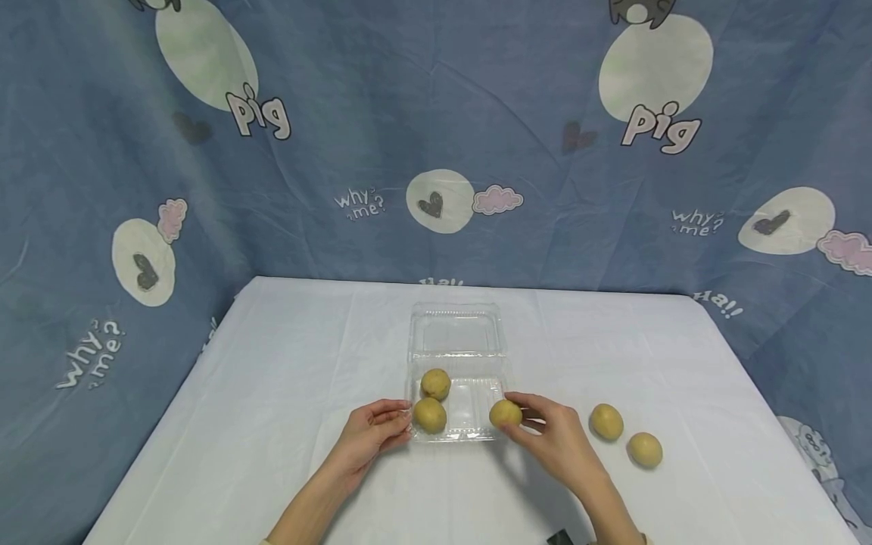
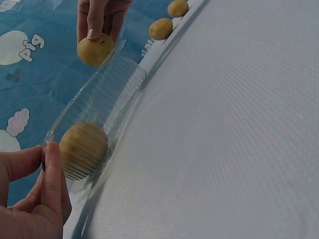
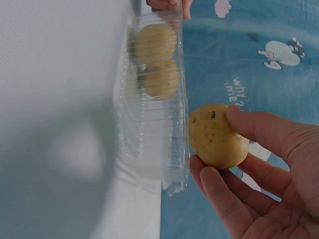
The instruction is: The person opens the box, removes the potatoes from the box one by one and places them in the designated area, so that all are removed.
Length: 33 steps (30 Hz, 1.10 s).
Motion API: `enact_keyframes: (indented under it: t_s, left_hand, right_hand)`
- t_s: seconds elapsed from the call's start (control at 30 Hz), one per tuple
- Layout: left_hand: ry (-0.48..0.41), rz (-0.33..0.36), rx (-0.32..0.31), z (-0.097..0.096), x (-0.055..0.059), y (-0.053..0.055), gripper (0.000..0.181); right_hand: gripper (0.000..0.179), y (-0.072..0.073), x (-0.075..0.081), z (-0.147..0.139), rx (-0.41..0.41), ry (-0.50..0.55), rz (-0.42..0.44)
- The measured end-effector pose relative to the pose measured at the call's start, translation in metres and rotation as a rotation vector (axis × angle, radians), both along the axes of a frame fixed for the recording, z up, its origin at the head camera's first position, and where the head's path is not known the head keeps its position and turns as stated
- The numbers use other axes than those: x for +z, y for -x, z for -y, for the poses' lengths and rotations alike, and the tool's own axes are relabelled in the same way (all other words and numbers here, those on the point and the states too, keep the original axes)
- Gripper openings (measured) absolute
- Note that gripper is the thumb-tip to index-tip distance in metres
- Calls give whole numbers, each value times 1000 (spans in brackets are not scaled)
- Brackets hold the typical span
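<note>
A clear plastic clamshell box (image 1: 470, 409) stands on the table with its lid (image 1: 456, 333) laid back. Two potatoes, one at the back (image 1: 435, 384) and one in front (image 1: 430, 415), sit in its left side. My left hand (image 1: 373, 439) pinches the box's left rim between thumb and fingers, as the left wrist view shows. With fingertips and thumb, my right hand (image 1: 552, 435) grips a third potato (image 3: 218, 137) at the box's right rim, level with the top edge. A small dark mark shows on that potato's skin.
Two more potatoes, a nearer one (image 1: 644, 450) and a farther one (image 1: 606, 422), lie on the white table (image 1: 238, 424) to the right of my right hand. Behind the table hangs a blue printed cloth (image 1: 381, 113). A small black object (image 1: 560, 537) shows at the bottom edge.
</note>
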<state>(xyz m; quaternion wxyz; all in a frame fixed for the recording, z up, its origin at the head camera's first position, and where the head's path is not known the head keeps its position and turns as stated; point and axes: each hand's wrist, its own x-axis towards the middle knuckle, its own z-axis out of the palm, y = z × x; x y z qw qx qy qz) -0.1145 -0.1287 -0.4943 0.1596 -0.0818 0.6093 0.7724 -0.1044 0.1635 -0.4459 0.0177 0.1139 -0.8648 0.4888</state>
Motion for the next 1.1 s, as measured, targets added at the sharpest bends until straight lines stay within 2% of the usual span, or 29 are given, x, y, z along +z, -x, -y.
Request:
enact_keyframes:
  t_s: [0.6,1.1]
  left_hand:
    - [0,2,-4,0,0,1,39]
    - [0,3,-4,-1,2,0,39]
  right_hand:
    - [39,-10,1,-13,-31,50,18]
    - [43,-18,0,-25,-70,29,62]
